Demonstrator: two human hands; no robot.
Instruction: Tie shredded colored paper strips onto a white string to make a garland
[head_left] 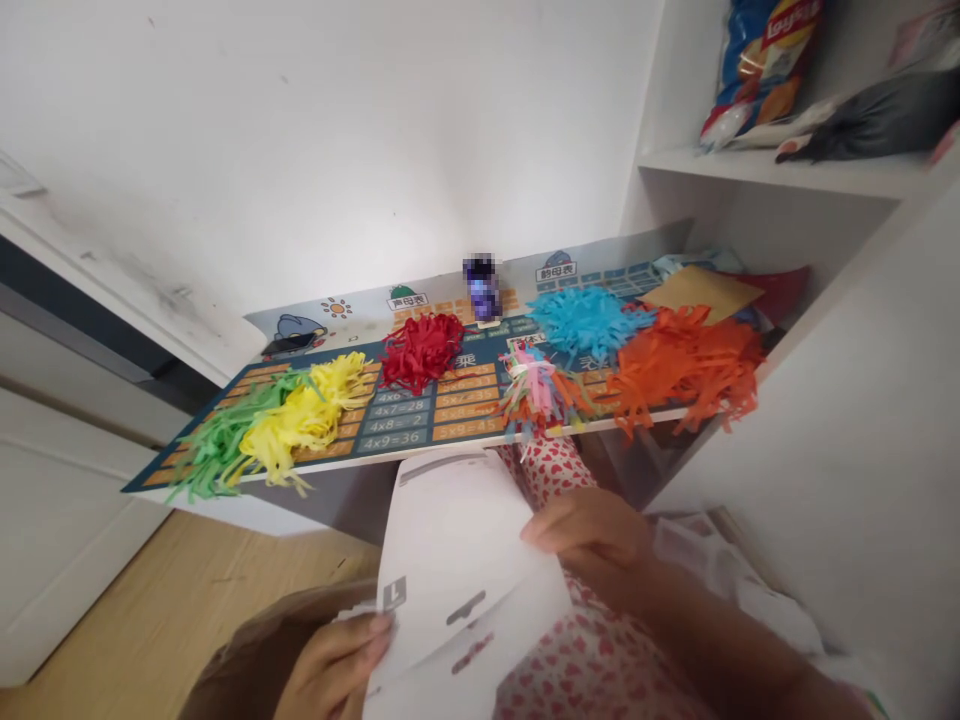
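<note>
My left hand pinches the lower left edge of a white packaging sheet with a dark label square and hang-hole slots. At its right edge, the fingers of my right hand grip the same sheet. It lies tilted over my lap, its far end just below the desk edge. Close beyond it on the desk sits a multicoloured bunch of paper strips. Whether the sheet is one layer or several, I cannot tell.
A desk mat with printed times tables carries green, yellow, red, blue and orange paper-strip bundles. Behind them stands a purple, pixelated object. A shelf holds a chip bag at right.
</note>
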